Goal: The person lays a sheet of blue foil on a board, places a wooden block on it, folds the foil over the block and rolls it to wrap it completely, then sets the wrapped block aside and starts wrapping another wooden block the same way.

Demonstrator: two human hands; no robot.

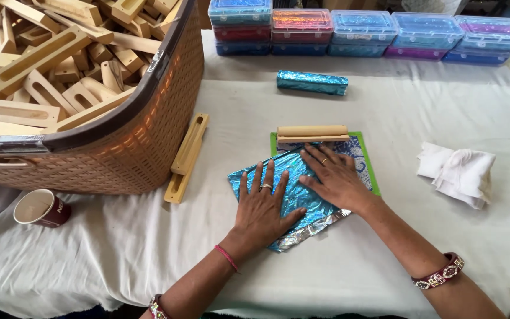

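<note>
Both hands lie flat and open on the foil [293, 198]; nothing is pinched or gripped. Left hand [262, 208] presses the near-left part of the foil with fingers spread, palm down. Right hand [336, 177] presses the far-right part, fingers angled toward the block [312, 133].

Positions relative to the foil:
- Foil: blue, crinkled, silver underside showing at the near edge, lying skewed on a green-edged mat [374, 171].
- Block: pale wood, touching the far edge of the foil, long side across.
- Wrapped block [312, 82]: beyond, apart.
- Boxes [364, 32]: a row at the far table edge.
- Slotted piece [186, 158]: to the left, beside the basket [149, 136] of wooden parts.
- Cup [41, 208]: far left.
- Cloth [458, 172]: to the right, well apart.

Judged procedure for smoothing: keep palms flat and stroke from the centre outward so creases move to the edges. Hold one hand still as an anchor. Avoid fingernail or ring drag; thin foil probably tears easily. Square the foil edge to the block.
</note>
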